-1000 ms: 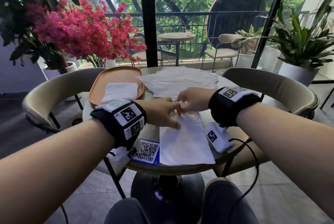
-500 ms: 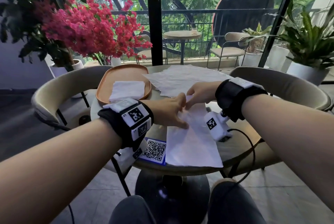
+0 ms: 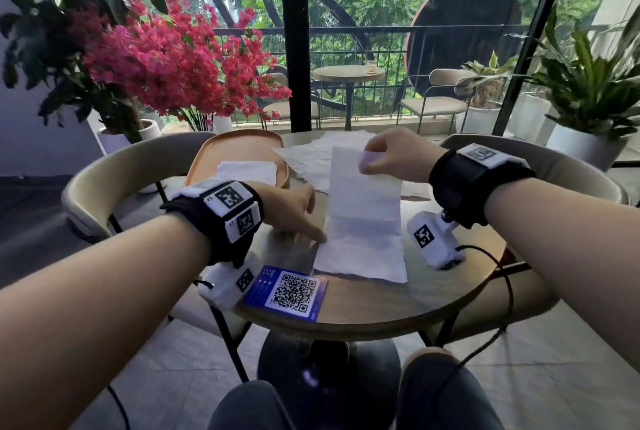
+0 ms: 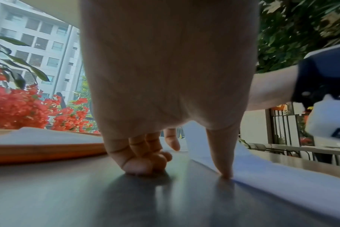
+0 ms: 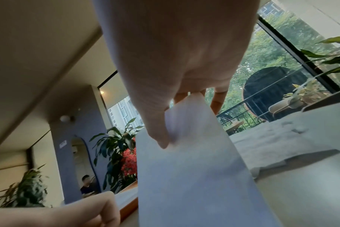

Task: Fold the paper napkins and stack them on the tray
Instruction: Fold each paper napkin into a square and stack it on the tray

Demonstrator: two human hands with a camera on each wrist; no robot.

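Right hand [image 3: 391, 155] pinching napkin [image 3: 363, 214] — left thumb [image 4: 222, 159] pinning edge

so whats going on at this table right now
A person is partway through folding a paper napkin on a round table. The right hand pinches the napkin's far edge and holds it raised, while the left hand pins the near left edge down with its thumb. One folded napkin already lies on the wooden tray, and a pile of unfolded napkins waits behind.
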